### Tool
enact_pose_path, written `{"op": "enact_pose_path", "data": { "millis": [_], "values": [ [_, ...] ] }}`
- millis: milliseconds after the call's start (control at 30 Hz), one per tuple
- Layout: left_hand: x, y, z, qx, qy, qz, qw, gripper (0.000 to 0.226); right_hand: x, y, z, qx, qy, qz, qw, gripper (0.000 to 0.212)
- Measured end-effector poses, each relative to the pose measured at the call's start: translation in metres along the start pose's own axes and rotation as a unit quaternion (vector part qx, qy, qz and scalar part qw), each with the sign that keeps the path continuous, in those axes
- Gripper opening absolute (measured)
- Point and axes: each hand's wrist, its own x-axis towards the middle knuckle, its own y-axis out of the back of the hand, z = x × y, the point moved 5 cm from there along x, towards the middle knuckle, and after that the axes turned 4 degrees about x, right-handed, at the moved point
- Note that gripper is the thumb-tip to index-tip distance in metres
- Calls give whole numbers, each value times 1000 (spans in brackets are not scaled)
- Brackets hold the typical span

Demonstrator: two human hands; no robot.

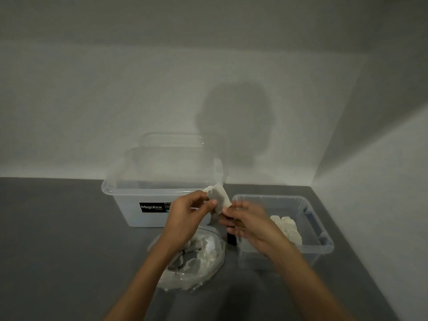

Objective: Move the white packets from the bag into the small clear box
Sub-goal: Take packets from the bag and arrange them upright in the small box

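A white packet [218, 197] is held up between both hands above the table. My left hand [187, 216] pinches its left edge, and my right hand [250, 222] pinches its lower right corner. Below my left forearm lies the clear plastic bag [203, 260] with more white packets inside. To the right stands the small clear box [322, 242], holding several white packets [288, 227] near its middle.
A larger clear box [129, 200] with a black Megabox label stands behind the hands, against the wall. A small dark object [231, 238] stands between the bag and the small box. The grey table ends at a wall on the right.
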Motion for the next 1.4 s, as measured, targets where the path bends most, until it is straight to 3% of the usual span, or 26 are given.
{"op": "enact_pose_path", "data": {
  "millis": [100, 200, 367, 500, 633, 867, 1100, 1233, 1400],
  "values": [
    [8, -9, 6, 125, -17, -33, 991, 6, -6, 22, -32, -215, 166, 96, 958, 17],
    [15, -22, 12, 192, -29, -80, 978, 10, -15, 26, -60, -333, 298, 66, 892, 18],
    [22, -50, 31, 226, -62, -117, 965, 13, -20, 40, -74, -481, 338, 15, 809, 15],
    [23, -70, 43, 228, -80, -127, 962, 11, -23, 60, -78, -503, 337, 16, 796, 7],
    [25, -86, 45, 207, -73, -124, 968, 8, -25, 83, -83, -492, 334, 25, 804, 10],
    [30, -107, 39, 192, -9, -114, 975, 49, -23, 122, -86, -526, 300, 46, 794, 12],
    [42, -135, 37, 198, -25, -154, 968, 4, -17, 154, -88, -540, 283, 60, 790, 9],
    [50, -156, 39, 213, -37, -171, 961, 1, -10, 166, -87, -560, 258, 60, 785, 12],
    [53, -202, 18, 182, 11, -253, 950, 13, 7, 177, -75, -623, 199, 60, 754, 18]
  ]
}}
